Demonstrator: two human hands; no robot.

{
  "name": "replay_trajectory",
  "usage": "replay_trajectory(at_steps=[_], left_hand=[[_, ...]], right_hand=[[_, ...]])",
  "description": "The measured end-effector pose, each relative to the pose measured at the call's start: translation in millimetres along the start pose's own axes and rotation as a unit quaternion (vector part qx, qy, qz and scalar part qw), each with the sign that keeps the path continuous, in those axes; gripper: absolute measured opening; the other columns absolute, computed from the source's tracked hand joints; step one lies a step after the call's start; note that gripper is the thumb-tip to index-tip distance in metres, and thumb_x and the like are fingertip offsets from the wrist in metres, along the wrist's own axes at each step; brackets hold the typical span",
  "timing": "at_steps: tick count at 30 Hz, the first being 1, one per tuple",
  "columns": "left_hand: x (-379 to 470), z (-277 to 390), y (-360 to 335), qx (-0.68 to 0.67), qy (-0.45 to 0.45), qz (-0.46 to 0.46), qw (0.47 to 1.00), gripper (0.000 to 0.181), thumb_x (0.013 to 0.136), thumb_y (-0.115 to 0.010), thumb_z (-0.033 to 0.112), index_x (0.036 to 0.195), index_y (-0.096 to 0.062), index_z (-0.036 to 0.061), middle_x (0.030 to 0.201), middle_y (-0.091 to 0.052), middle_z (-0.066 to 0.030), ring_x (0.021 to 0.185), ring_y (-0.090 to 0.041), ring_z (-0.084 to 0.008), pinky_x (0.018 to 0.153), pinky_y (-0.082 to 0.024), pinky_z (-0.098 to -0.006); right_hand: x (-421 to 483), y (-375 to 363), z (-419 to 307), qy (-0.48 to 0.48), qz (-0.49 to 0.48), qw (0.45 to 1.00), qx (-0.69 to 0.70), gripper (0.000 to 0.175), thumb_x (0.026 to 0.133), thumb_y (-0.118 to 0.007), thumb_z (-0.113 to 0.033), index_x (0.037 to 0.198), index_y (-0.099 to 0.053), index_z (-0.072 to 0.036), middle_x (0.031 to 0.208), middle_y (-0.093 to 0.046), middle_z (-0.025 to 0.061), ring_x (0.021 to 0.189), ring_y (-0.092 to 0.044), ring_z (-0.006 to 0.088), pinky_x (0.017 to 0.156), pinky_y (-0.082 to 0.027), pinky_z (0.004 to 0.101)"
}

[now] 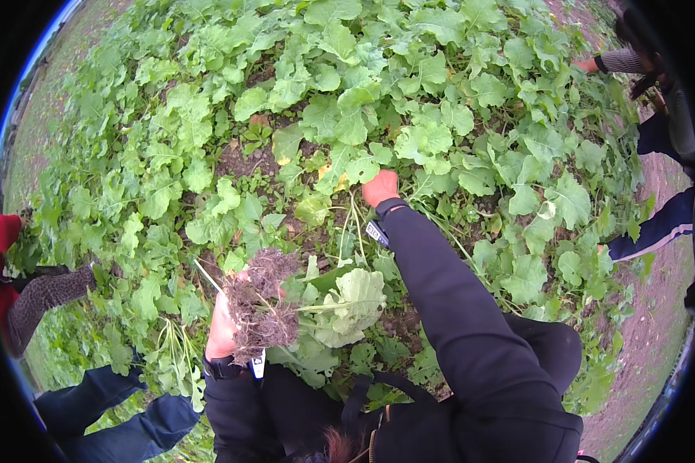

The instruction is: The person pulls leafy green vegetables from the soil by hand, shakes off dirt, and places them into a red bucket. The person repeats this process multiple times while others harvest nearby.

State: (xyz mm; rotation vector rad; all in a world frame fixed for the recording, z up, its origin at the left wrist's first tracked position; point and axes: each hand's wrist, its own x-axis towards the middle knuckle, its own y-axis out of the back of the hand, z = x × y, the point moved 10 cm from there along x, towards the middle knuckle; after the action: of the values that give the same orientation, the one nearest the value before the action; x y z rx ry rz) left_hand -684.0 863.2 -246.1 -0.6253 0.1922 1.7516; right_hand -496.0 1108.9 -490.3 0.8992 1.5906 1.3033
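Note:
My left hand [222,329] grips uprooted leafy green plants at the lower left of centre. Their soil-caked root clumps [266,307] face up over the palm, and their broad leaves [347,304] hang to the right. My right hand [380,186] reaches down among the standing plants near the centre, its fingers hidden under leaves at the stem bases. Whether it holds a stem cannot be seen. Pale bare stems [353,226] lean just left of my right wrist. Both wrists wear dark bands with small printed tags.
Dense leafy plants [336,116] cover the ground around me, with bare soil [246,161] between some. A person in red [6,231] is at the left, legs in jeans [127,416] at the lower left. Other people's arms [619,61] reach in at the right, beside a dirt strip [654,278].

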Motion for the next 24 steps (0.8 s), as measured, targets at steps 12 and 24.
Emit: replay_trajectory(at_steps=[12, 24], left_hand=[[18.5, -2.7, 1.1, 0.042, -0.021, -0.033, 0.998, 0.037, 0.095, -0.04, 0.029, 0.111, -0.055, -0.0004, 0.087, -0.064, -0.0113, 0.073, -0.062, -0.0173, 0.062, -0.052, -0.0295], [10.2, -6.7, -4.7, -0.124, 0.063, -0.035, 0.99, 0.033, 0.088, -0.055, 0.014, 0.117, -0.051, -0.0014, 0.095, -0.063, -0.0109, 0.08, -0.064, -0.0179, 0.067, -0.055, -0.0306]], right_hand=[[-15.1, 15.3, 2.5, -0.022, 0.042, 0.997, 0.057, 0.015, 0.078, -0.054, -0.013, 0.085, -0.066, -0.007, 0.084, -0.065, 0.015, 0.071, -0.065, 0.0278, 0.062, -0.049, 0.0421], [-8.9, 23.2, -3.1, 0.063, 0.05, 0.996, 0.05, 0.011, 0.071, -0.06, -0.012, 0.076, -0.068, -0.008, 0.081, -0.067, 0.013, 0.074, -0.066, 0.0283, 0.062, -0.052, 0.0396]])
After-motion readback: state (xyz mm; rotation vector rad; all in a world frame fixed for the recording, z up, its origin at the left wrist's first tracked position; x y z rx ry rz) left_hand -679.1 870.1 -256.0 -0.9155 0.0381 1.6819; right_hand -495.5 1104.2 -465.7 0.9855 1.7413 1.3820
